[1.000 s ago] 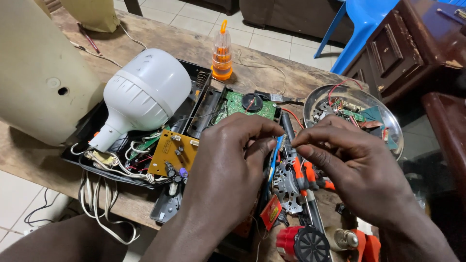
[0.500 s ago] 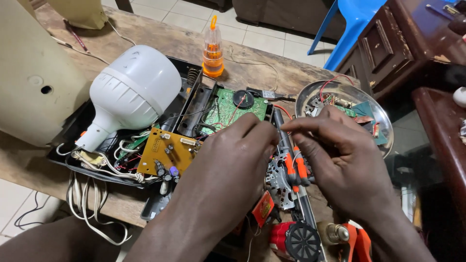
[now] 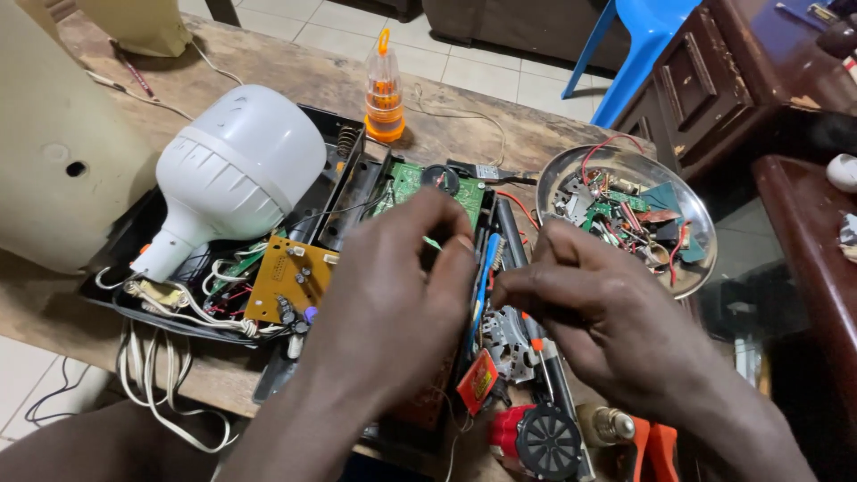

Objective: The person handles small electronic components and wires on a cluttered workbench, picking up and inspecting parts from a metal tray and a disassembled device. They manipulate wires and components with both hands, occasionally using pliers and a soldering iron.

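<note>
The wooden desk [image 3: 295, 76] carries an opened black casing [image 3: 344, 192] across its middle, circuit boards bared. A big white bulb [image 3: 228, 178] lies in the casing's left part, beside a yellow board [image 3: 286, 281]; a green board [image 3: 406, 183] sits farther back. At right stands a steel dish [image 3: 701, 228] of wire scraps and board bits. An orange, clear-capped screwdriver case [image 3: 384, 85] stands upright at the far edge.

The left hand [image 3: 388, 299] curls over the casing's middle, fingers bent narrow, touching a blue wire [image 3: 482, 277]. The right hand [image 3: 607, 317] pinches closed on a thin orange-tipped tool [image 3: 534, 335] over a grey metal mechanism [image 3: 507, 335].

The wire looks light, limp and easily torn at its joints; it is best held mid-length.

A small red-and-yellow label [image 3: 478, 382] hangs near the mechanism, with a red motor part [image 3: 536, 439] nearest.
</note>
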